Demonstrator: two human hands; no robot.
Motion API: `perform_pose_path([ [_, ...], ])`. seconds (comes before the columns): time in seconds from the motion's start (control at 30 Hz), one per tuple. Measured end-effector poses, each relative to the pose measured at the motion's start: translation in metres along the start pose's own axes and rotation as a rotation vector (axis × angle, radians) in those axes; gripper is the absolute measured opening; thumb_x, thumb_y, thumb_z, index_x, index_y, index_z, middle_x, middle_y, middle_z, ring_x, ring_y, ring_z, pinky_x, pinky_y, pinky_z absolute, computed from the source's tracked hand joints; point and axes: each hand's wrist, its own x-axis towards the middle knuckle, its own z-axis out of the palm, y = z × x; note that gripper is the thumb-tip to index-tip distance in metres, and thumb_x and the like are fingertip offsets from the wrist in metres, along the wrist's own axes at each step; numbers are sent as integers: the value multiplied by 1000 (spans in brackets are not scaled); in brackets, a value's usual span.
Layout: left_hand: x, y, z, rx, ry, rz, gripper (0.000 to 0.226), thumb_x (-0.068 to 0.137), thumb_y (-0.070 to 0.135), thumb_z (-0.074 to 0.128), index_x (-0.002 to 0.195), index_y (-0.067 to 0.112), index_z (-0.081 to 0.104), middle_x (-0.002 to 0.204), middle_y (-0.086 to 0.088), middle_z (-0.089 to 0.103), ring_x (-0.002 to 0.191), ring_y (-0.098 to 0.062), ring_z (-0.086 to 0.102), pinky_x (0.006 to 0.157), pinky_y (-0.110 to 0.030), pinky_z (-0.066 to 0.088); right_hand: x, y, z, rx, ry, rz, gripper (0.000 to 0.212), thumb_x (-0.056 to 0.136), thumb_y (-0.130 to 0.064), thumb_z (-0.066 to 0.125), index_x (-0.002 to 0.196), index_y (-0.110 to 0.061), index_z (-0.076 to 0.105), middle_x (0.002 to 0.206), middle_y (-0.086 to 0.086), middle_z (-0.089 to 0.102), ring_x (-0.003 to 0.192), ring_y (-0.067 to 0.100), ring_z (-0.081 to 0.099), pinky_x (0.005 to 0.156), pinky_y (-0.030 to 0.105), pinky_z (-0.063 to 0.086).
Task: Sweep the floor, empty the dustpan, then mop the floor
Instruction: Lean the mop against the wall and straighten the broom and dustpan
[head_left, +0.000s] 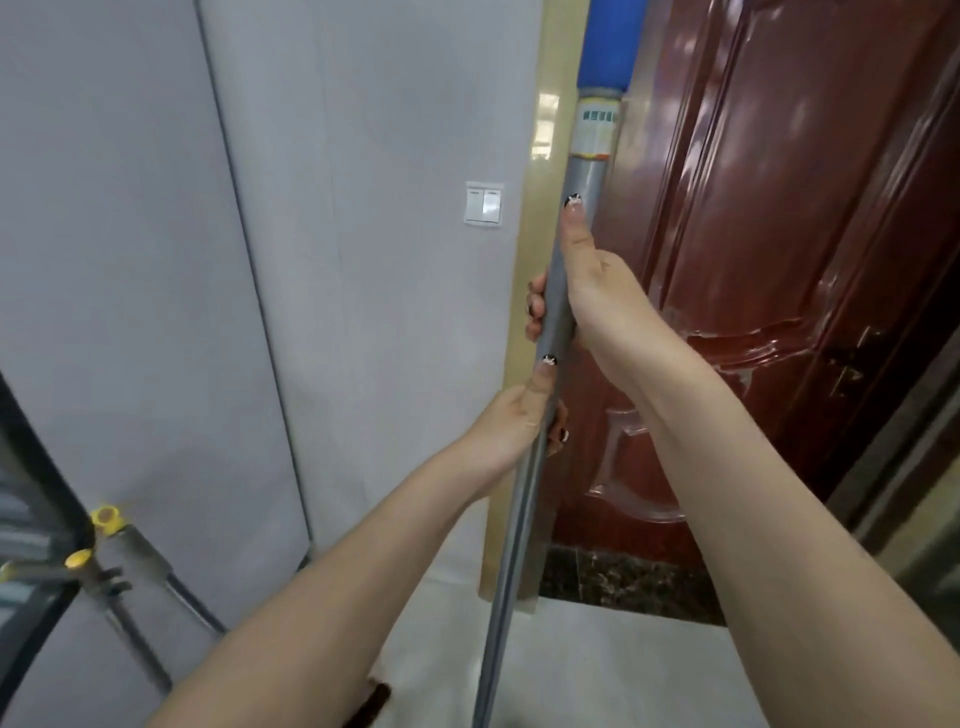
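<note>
left hand (511, 434), right hand (589, 291) round handle (513, 540)

Red-brown door (779, 260) right; double light switch (483, 203) on grey wall (130, 208).

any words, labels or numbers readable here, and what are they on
Nothing here can be read.
Label on the metal pole, just below the blue grip: a green band and small print, too blurred to read.
Light switch: no marking visible.
</note>
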Motion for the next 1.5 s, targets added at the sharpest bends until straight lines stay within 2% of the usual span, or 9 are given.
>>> perform_pose_path([
  [0.07,26,2,-9,13,21,-8,63,96,54,17,63,10,46,60,-6,50,56,-17,51,70,-28,45,28,-1,3,17,6,-12,63,90,-65,34,63,-10,49,44,-1,52,43,17,54,51,23,49],
  [0.23,87,4,-35,37,68,-40,67,95,58,14,65,9,49,62,-7,52,60,-19,54,75,-31,50,90,1,19,51,29,-44,60,90,-63,38,64,-10,49,52,3,51,49,19,53,56,30,51],
  [0.47,155,-7,-73,18,116,-45,68,94,60,13,66,9,49,64,-7,54,62,-19,54,76,-30,52,160,11,44,40,10,-43,57,92,-60,38,65,-11,48,57,4,49,50,17,51,48,21,48],
  [0.53,177,-16,-88,18,122,-44,69,94,60,13,64,10,48,63,-7,53,63,-20,53,80,-34,52,183,19,55,34,9,-36,58,92,-60,38,66,-9,49,57,5,50,49,16,51,51,22,49],
  [0.67,220,-38,-119,-45,151,-68,70,94,61,16,63,9,50,61,-6,52,58,-19,52,74,-33,52,229,36,85,9,21,-36,59,93,-60,37,69,-8,50,59,4,51,51,17,52,59,27,51],
  [0.93,310,-71,-206,-75,160,-109,72,91,65,15,61,10,50,59,-6,53,55,-19,53,70,-30,54,337,60,157,-64,22,-40,59,93,-61,35,69,-9,51,60,4,53,50,16,55,60,28,51],
  [1.13,352,-97,-239,-97,141,-150,72,91,67,16,61,11,49,58,-6,52,54,-17,51,77,-35,55,387,89,185,-75,42,-20,59,93,-60,34,70,-9,52,59,4,53,48,15,55,69,38,56],
  [1.27,368,-113,-257,-73,135,-155,72,89,67,13,60,11,47,58,-6,51,55,-17,50,81,-37,54,409,109,201,-75,39,-23,60,94,-60,33,69,-8,50,58,4,53,50,17,56,65,35,53],
  [1.5,386,-141,-294,-119,320,-194,70,96,57,14,59,9,47,54,-4,51,54,-15,49,79,-36,53,442,136,241,-67,-88,-24,56,93,-59,34,74,-8,49,60,4,53,57,19,58,65,32,51],
])
